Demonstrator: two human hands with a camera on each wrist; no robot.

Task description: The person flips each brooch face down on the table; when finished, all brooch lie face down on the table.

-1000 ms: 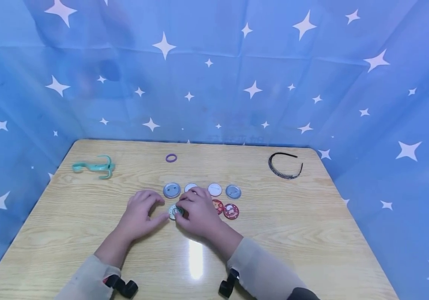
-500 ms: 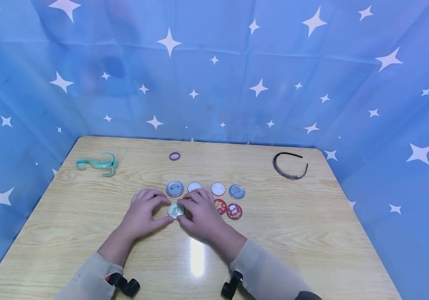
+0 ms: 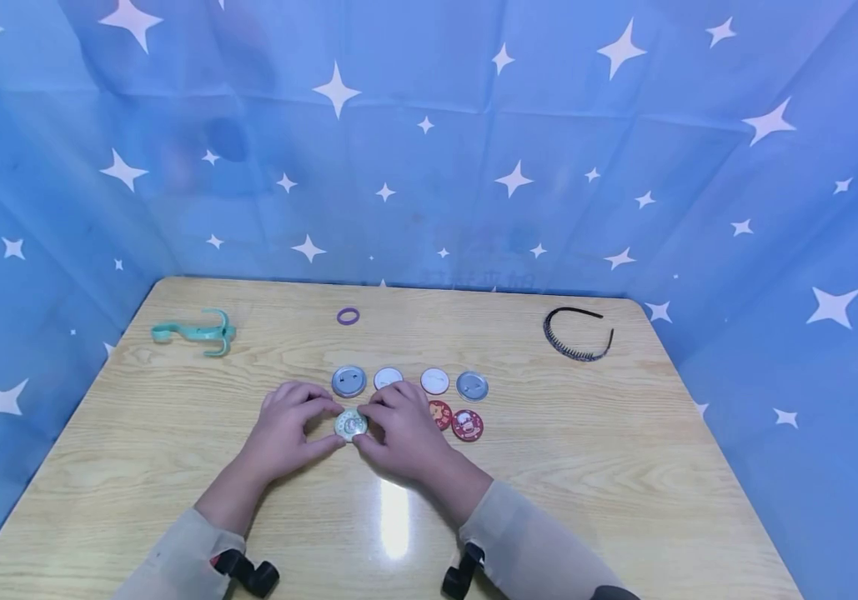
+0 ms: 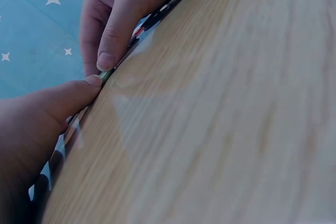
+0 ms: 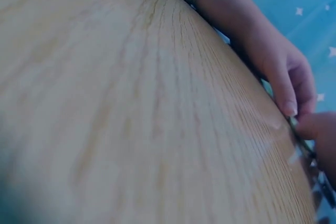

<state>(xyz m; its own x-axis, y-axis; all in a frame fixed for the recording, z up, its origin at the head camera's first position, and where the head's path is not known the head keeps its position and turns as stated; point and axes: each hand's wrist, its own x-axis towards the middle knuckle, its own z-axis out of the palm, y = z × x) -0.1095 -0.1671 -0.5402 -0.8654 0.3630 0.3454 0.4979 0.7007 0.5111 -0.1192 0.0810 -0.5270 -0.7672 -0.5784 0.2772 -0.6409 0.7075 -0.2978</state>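
A pale green button badge (image 3: 351, 425) lies face up on the wooden table, between both hands in the head view. My left hand (image 3: 288, 429) holds its left edge with thumb and forefinger. From the right, my right hand (image 3: 403, 427) grips the same badge, thumb at the near side and forefinger at the far side. Two red badges, one (image 3: 468, 425) fully seen and one (image 3: 439, 414) partly behind the right hand, lie face up beside it. In the wrist views the thumbs meet the badge's thin edge, low on the table.
Behind the hands runs a row of badges turned pin side up, from a silver one (image 3: 349, 382) to a grey one (image 3: 472, 386). Farther back are a teal claw-shaped hair clip (image 3: 199, 333), a purple ring-shaped band (image 3: 348, 316) and a black toothed headband (image 3: 574, 350).
The right fingers have drawn back from over the green badge to its right edge, so its face shows. The left hand has come up against its left edge. The view has shifted slightly.
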